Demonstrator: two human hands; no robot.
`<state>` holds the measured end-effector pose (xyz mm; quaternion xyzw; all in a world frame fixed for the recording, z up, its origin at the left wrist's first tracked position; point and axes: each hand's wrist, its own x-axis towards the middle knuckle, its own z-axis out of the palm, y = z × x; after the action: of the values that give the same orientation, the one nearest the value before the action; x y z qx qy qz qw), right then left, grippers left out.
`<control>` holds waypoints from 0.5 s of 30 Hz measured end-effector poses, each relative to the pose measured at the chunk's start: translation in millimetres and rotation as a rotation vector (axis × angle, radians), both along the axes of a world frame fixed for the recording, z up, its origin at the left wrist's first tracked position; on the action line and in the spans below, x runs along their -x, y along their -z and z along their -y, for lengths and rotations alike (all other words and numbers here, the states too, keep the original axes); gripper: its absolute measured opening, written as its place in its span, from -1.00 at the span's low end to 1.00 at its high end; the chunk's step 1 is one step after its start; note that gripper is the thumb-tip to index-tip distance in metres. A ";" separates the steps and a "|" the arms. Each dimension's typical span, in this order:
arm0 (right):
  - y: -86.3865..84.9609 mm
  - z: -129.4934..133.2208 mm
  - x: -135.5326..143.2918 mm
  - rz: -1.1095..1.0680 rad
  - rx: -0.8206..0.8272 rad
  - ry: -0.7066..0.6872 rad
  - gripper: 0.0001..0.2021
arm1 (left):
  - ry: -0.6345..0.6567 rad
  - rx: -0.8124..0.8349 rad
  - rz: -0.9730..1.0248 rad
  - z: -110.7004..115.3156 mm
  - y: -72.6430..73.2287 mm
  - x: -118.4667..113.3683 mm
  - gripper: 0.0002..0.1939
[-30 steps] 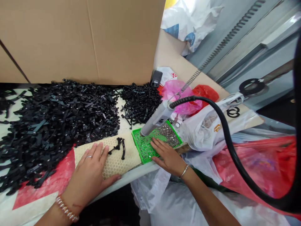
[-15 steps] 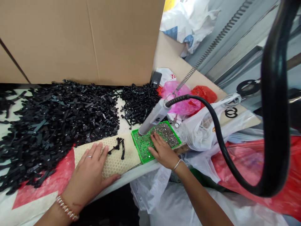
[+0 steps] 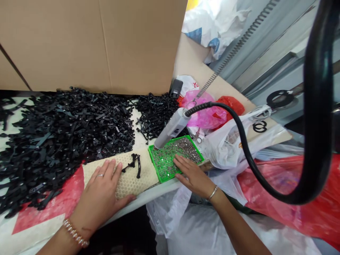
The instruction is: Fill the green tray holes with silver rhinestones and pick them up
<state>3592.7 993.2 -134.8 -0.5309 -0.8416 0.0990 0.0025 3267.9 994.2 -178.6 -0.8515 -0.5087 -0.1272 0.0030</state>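
My left hand (image 3: 102,191) lies flat with its fingers out on a cream honeycomb-textured mat (image 3: 148,166). Just beyond its fingertips, a few slim black plastic pieces (image 3: 138,166) rest on the mat. My right hand (image 3: 193,177) is spread over the front of a green tray (image 3: 157,169), its fingertips over the small metal screws (image 3: 186,147) inside. Nothing shows in its grasp. A grey electric screwdriver (image 3: 171,129) hangs tilted from a coil spring (image 3: 225,60), its lower end at the tray's far left corner.
A large heap of black plastic parts (image 3: 71,131) covers the left of the table, with a smaller heap (image 3: 156,113) behind the tray. Cardboard (image 3: 138,46) stands at the back. A thick black cable (image 3: 244,141) loops down on the right, past plastic bags (image 3: 225,145).
My right hand has moved right and slightly down across the tray. The screwdriver has shifted slightly to the left. My left hand stays flat on the mat.
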 end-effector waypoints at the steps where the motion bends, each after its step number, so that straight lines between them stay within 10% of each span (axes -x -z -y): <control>1: -0.2 0.0 6.4 -0.017 0.024 -0.055 -0.47 | 0.000 0.001 0.000 -0.1 0.1 0.1 -0.08; 15: 10.9 -15.4 15.5 -0.084 -0.010 -0.204 -0.47 | -0.015 0.020 -0.012 0.1 -3.3 -1.6 -0.06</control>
<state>3577.2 1008.6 -145.7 -0.4380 -0.8908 0.1169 0.0303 3269.5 994.1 -175.4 -0.8484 -0.5163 -0.1169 -0.0017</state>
